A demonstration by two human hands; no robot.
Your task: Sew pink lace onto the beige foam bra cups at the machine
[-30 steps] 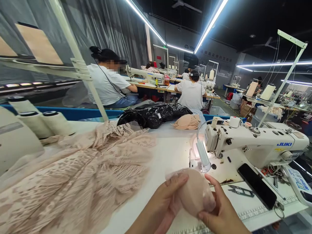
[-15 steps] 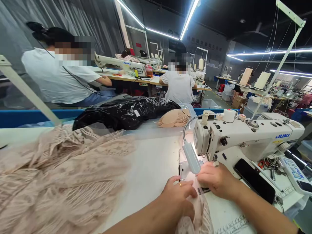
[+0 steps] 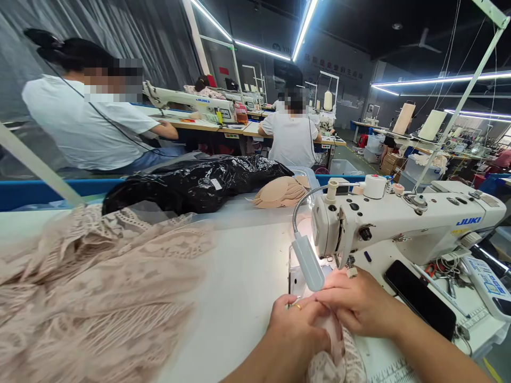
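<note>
Pale pink lace fabric (image 3: 334,367) runs from the front edge of the picture up to the needle area of a white JUKI sewing machine (image 3: 415,223). My left hand (image 3: 300,325), a ring on one finger, is closed over the fabric with its fingers curled. Against its fingertips, my right hand (image 3: 361,299) pinches the same fabric just below the machine's head. A grey gooseneck lamp (image 3: 309,261) lights this spot and partly covers the fabric. The needle and presser foot are hidden from sight.
A heap of beige lace (image 3: 99,298) covers the table's left side. Behind lie a black plastic bag (image 3: 199,183) and stacked beige cups (image 3: 281,192) in a clear bin. A phone (image 3: 419,298) rests right of my right hand. Two people in white sit at machines beyond.
My right hand has shifted left and closed in on my left hand, which has moved slightly right and down. Their fingers now meet over the fabric. The view has shifted a little.
</note>
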